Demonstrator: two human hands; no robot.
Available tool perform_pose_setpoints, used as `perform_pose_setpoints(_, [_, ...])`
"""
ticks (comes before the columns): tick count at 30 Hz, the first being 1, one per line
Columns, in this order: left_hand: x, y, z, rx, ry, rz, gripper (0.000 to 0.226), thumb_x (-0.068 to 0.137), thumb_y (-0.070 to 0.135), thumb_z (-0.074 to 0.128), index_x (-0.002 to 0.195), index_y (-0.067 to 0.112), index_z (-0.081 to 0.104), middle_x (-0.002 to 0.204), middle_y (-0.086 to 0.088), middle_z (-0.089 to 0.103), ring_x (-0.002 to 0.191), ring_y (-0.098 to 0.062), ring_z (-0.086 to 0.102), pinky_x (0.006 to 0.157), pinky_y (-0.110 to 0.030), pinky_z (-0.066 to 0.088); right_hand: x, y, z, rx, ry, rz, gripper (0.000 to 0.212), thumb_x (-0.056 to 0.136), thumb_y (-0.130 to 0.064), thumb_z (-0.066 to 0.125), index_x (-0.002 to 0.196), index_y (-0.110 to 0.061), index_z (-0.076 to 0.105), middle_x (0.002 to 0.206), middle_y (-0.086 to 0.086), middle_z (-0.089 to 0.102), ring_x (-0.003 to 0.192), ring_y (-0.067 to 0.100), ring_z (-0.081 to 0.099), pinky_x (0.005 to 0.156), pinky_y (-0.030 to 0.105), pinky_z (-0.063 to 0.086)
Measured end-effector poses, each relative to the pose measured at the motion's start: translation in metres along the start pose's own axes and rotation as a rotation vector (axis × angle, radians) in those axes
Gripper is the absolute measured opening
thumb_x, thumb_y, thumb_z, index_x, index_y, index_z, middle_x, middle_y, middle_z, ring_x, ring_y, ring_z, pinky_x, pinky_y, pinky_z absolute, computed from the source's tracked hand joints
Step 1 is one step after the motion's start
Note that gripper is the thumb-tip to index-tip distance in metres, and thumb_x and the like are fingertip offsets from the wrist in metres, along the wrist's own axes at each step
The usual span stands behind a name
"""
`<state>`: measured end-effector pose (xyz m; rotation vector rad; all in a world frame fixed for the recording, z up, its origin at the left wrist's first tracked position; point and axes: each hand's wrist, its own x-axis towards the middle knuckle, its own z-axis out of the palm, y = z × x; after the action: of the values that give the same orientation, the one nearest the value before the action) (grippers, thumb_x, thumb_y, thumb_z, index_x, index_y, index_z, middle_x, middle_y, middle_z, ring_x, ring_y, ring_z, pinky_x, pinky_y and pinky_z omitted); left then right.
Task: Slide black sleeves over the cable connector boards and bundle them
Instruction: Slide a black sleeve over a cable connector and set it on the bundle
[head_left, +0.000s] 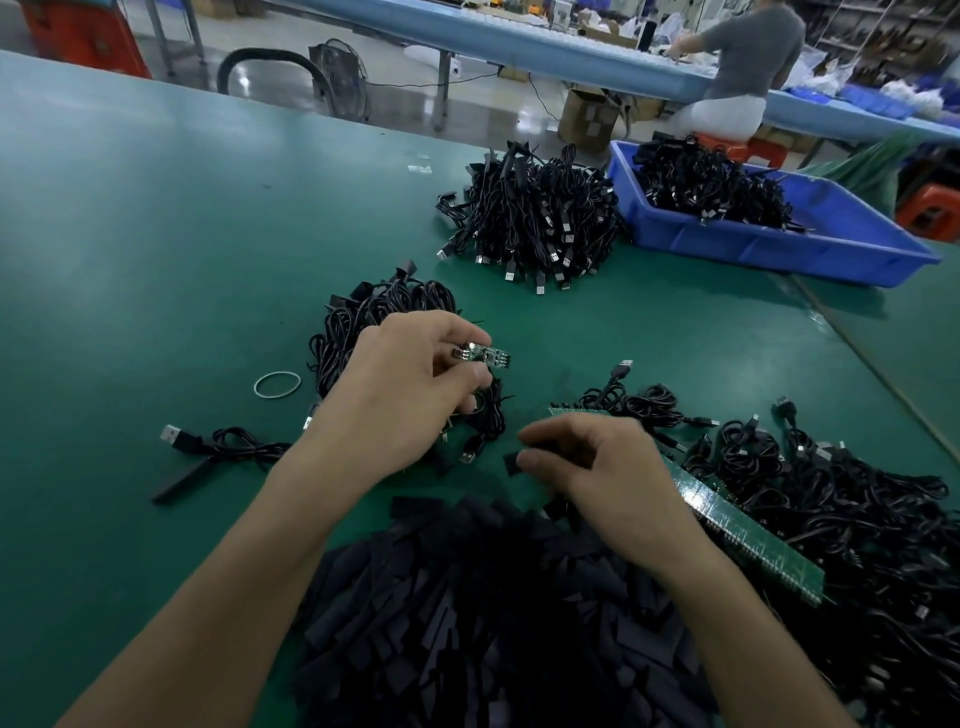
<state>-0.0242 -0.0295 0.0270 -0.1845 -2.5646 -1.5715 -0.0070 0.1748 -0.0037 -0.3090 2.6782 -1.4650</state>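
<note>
A: Largest first, all placed from the heap of black sleeves (467, 623)?

B: Right of it, loose USB cables (857, 519). Far beyond it, tied cable bundles (535, 218) beside a blue bin (779, 249).

A: And the hands?

B: Just beyond the heap, left hand (405, 389), thumb and fingers pinching a bare connector board (485, 356) above a cable coil. At the heap's far edge, right hand (597, 478), fingers curled, pinching one black sleeve (514, 462). Beyond the heap to the left, a rubber band (277, 385).

A: Handling?

B: Probably light, stiff and fragile at the solder joints; best gripped by the long edges. Likely soft and flattened for the sleeve; best squeezed open at the mouth.

A: Any writing?

B: None legible.
</note>
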Motion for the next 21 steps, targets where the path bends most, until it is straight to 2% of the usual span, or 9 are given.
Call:
perform_pose_setpoints(3, [0.001, 0.0, -0.001, 0.001, -0.015, -0.01, 0.021, 0.093, 0.02, 0.069, 0.112, 0.03, 0.067, 0.077, 0.008, 0.076, 0.069, -0.01, 0.072, 0.072, -0.041, 0.061, 0.001, -0.008, -0.004, 0.193, 0.087, -0.087, 0.021, 0.077, -0.023, 0.083, 0.092, -0.034, 0.073, 0.086, -0.009, 0.076, 0.078, 0.01, 0.072, 0.072, 0.02, 0.057])
perform_pose_setpoints(4, [0.001, -0.001, -0.001, -0.003, -0.022, -0.011, 0.021, 0.094, 0.019, 0.068, 0.112, 0.029, 0.067, 0.077, 0.01, 0.076, 0.069, -0.009, 0.072, 0.07, -0.039, 0.061, 0.0, -0.01, -0.006, 0.234, 0.121, -0.118, 0.022, 0.074, -0.027, 0.083, 0.092, -0.033, 0.073, 0.087, -0.009, 0.076, 0.078, 0.009, 0.072, 0.072, 0.019, 0.056])
perform_pose_setpoints(6, [0.002, -0.001, -0.001, -0.028, -0.042, -0.018, 0.019, 0.095, 0.017, 0.066, 0.112, 0.027, 0.067, 0.079, 0.015, 0.075, 0.069, -0.004, 0.072, 0.062, -0.025, 0.057, 0.0, -0.015, -0.007, 0.258, 0.187, -0.168, 0.021, 0.072, -0.032, 0.082, 0.091, -0.033, 0.073, 0.087, -0.01, 0.076, 0.078, 0.007, 0.071, 0.071, 0.018, 0.056])
perform_pose_setpoints(9, [0.001, 0.0, -0.001, -0.102, -0.08, -0.042, 0.017, 0.097, 0.015, 0.064, 0.108, 0.028, 0.065, 0.081, 0.018, 0.075, 0.069, -0.002, 0.072, 0.058, -0.012, 0.049, 0.002, -0.017, -0.005, 0.235, 0.251, -0.182, 0.018, 0.082, -0.024, 0.079, 0.093, -0.034, 0.068, 0.088, -0.011, 0.073, 0.074, 0.01, 0.07, 0.069, 0.021, 0.056])
perform_pose_setpoints(13, [0.001, 0.003, -0.002, -0.226, -0.108, -0.075, 0.017, 0.096, 0.009, 0.063, 0.103, 0.024, 0.066, 0.081, 0.01, 0.077, 0.067, -0.007, 0.073, 0.056, -0.014, 0.051, 0.002, -0.018, 0.002, 0.283, 0.311, -0.187, 0.019, 0.091, -0.015, 0.072, 0.096, -0.031, 0.062, 0.085, -0.007, 0.071, 0.07, 0.016, 0.07, 0.068, 0.022, 0.055])
perform_pose_setpoints(16, [0.0, 0.005, -0.002, -0.28, -0.137, -0.091, 0.017, 0.097, 0.007, 0.062, 0.102, 0.023, 0.066, 0.081, 0.007, 0.078, 0.065, -0.008, 0.072, 0.056, -0.016, 0.052, 0.003, -0.02, 0.005, 0.284, 0.35, -0.195, 0.024, 0.091, -0.014, 0.072, 0.098, -0.036, 0.066, 0.084, -0.007, 0.071, 0.072, 0.015, 0.069, 0.068, 0.024, 0.056])
perform_pose_setpoints(21, [0.0, 0.005, -0.001, -0.308, -0.159, -0.1, 0.017, 0.097, 0.007, 0.062, 0.104, 0.021, 0.066, 0.082, 0.005, 0.078, 0.065, -0.007, 0.071, 0.055, -0.017, 0.051, 0.005, -0.021, 0.009, 0.29, 0.375, -0.166, 0.025, 0.084, -0.019, 0.079, 0.1, -0.036, 0.07, 0.091, -0.013, 0.075, 0.083, 0.009, 0.071, 0.079, 0.026, 0.057])
